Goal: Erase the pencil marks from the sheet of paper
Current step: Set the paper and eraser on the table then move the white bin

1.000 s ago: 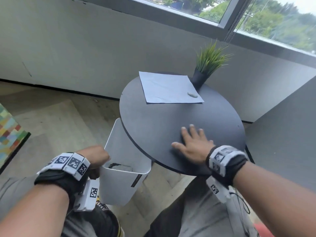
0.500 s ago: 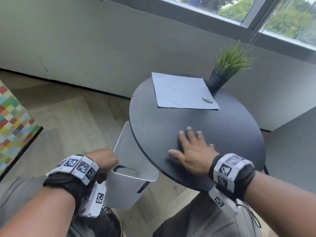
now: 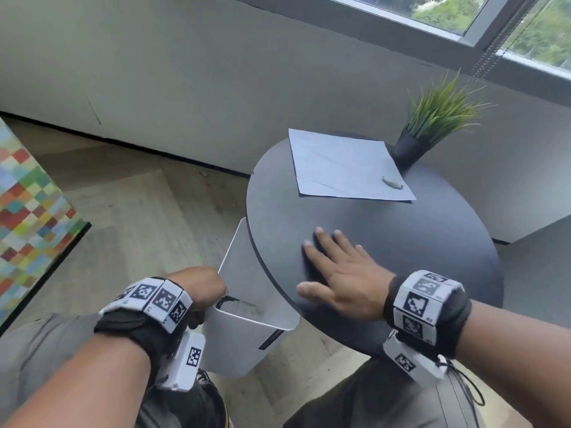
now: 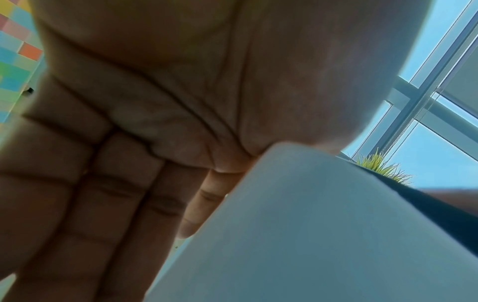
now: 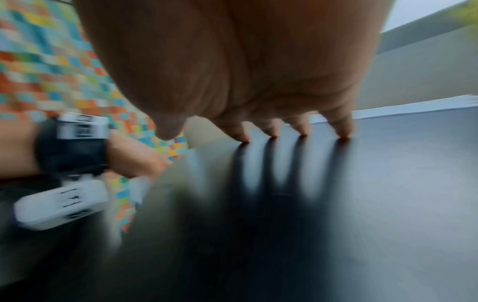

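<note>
We saw the paper [image 3: 346, 168] lying flat in the upper right of the head view, on the far side of the table [image 3: 432, 248], with a small grey thing, probably the eraser [image 3: 392, 182], on its lower right corner. No pencil marks showed on it from here, so we judged the erasing done and the crumbs being cleared. Our right hand [image 3: 340, 273] lay flat on the table, fingers straight. Our left hand [image 3: 200, 284] gripped the rim of the white bin [image 3: 244, 341] under the table's edge.
</note>
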